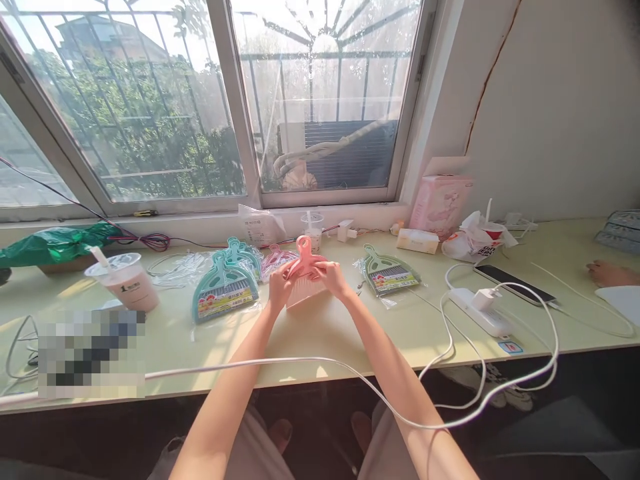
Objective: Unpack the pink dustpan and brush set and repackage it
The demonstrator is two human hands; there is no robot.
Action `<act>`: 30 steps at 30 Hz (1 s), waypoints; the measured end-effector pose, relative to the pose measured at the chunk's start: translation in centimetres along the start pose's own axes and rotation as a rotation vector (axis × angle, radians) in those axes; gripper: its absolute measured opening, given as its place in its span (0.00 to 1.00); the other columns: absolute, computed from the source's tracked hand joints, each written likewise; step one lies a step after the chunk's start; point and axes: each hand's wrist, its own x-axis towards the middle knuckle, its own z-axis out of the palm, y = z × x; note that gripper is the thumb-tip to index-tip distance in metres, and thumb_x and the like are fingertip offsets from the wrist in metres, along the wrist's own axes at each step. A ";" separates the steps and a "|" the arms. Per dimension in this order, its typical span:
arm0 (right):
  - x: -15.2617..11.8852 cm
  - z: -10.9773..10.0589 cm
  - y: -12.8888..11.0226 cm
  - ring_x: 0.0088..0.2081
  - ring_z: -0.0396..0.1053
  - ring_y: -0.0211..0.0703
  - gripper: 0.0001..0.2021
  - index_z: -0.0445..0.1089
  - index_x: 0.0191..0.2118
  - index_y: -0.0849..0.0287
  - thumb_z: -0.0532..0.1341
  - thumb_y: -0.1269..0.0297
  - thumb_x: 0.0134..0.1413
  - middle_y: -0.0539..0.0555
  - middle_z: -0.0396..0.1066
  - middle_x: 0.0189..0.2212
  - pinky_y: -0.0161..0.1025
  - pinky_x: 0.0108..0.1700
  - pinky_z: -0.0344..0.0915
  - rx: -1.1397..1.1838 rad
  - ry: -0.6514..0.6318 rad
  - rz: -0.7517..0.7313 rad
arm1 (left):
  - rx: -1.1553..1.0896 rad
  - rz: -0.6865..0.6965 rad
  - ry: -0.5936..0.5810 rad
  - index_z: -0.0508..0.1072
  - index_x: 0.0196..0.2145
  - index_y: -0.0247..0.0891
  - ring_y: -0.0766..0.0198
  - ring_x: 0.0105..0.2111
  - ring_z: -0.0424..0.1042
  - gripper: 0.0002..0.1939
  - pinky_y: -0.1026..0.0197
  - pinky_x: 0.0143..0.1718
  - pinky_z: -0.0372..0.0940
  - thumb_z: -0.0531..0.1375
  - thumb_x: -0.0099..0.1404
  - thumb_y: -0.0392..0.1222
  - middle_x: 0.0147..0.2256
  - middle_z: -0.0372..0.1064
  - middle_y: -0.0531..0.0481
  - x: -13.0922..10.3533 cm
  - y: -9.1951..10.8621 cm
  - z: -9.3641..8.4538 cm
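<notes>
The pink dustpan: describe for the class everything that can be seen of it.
The dustpan looks like smooth plastic. Its handle, with a hole near the tip, points up; below, the wide part shows pale, bristle-like lines. The left hand and right hand pinch it from either side, partly covering it. Whether its lower edge touches the table is unclear.

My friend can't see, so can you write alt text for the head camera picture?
A person's left hand and right hand hold a pink dustpan over a pale table by a window. Wrapped teal dustpans lie to the left, a green one to the right.
</notes>
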 end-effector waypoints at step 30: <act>-0.7 -0.6 0.1 0.43 0.82 0.54 0.21 0.82 0.40 0.57 0.71 0.44 0.50 0.56 0.84 0.40 0.45 0.45 0.79 0.061 0.162 -0.034 | -0.373 -0.103 -0.087 0.82 0.51 0.39 0.47 0.51 0.79 0.27 0.46 0.55 0.72 0.68 0.64 0.61 0.51 0.80 0.42 -0.9 -0.2 1.7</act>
